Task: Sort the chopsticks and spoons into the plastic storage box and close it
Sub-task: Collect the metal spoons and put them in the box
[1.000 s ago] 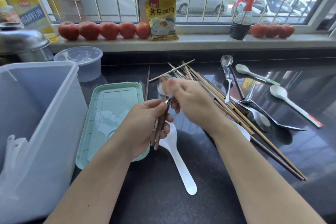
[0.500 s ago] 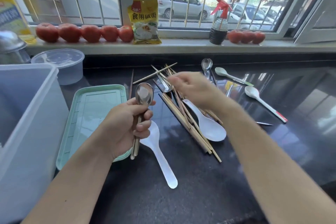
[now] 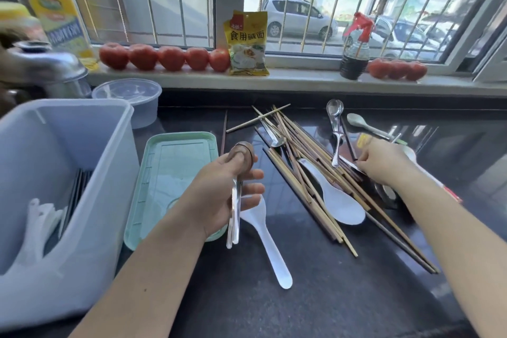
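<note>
Head view: storage box (image 3: 90, 173) holds dark chopsticks (image 3: 74, 192).

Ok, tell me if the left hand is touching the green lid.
Cannot tell. In the head view the left hand, gripping metal spoons, overlaps the green lid; no gap or contact shows.

Left hand (image 3: 219, 195): forearm enters from lower left, wrist straight, palm turned toward the right. Thumb presses on top, near the bowls of a bundle of shiny metal spoons (image 3: 236, 200); fingers curl loosely round the handles, fingertips pointing right, handles hanging down past the heel of the palm

Right hand (image 3: 384, 162): forearm enters from lower right, reaches forward, back of hand up. Fingertips point left and pinch the thin silver metal spoon handle (image 3: 348, 162); knuckles bent, thumb hidden beneath the fingers
</note>
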Available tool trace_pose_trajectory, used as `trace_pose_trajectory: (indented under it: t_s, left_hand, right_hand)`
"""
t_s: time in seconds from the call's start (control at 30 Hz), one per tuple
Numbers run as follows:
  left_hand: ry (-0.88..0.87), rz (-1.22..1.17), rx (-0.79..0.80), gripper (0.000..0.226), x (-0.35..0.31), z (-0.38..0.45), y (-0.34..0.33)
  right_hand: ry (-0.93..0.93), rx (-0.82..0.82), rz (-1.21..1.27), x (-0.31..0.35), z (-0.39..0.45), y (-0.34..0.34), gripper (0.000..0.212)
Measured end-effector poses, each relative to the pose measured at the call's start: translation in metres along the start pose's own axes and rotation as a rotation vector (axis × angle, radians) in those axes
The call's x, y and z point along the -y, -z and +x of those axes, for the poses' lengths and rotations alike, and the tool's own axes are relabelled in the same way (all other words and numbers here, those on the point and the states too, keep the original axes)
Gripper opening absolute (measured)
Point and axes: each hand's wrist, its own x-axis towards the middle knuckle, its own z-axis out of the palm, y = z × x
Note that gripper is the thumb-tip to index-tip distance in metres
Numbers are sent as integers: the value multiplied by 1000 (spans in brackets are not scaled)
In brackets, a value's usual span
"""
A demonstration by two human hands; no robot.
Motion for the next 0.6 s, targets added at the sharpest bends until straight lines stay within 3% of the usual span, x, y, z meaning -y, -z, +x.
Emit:
trace_pose_trajectory:
  t_s: [0.13, 0.27, 0.4, 0.5, 0.6]
  left_hand:
    - [-44, 11, -5, 24, 1, 0, 0]
    - [-59, 6, -7, 25, 1, 2, 1]
    - [-62, -13, -7, 24, 3, 3, 1]
    - [-69, -3, 1, 26, 5, 4, 1]
    - [-73, -50, -9, 25, 7, 4, -1]
  right_hand:
    - [17, -134, -104, 7, -6, 3, 21]
    - [105, -524, -55, 6, -6, 2, 12]
    - [228, -833, 151, 26, -21, 34, 10]
    - [400, -921, 415, 59, -48, 65, 16]
    - [525, -855, 579, 94, -84, 81, 14]
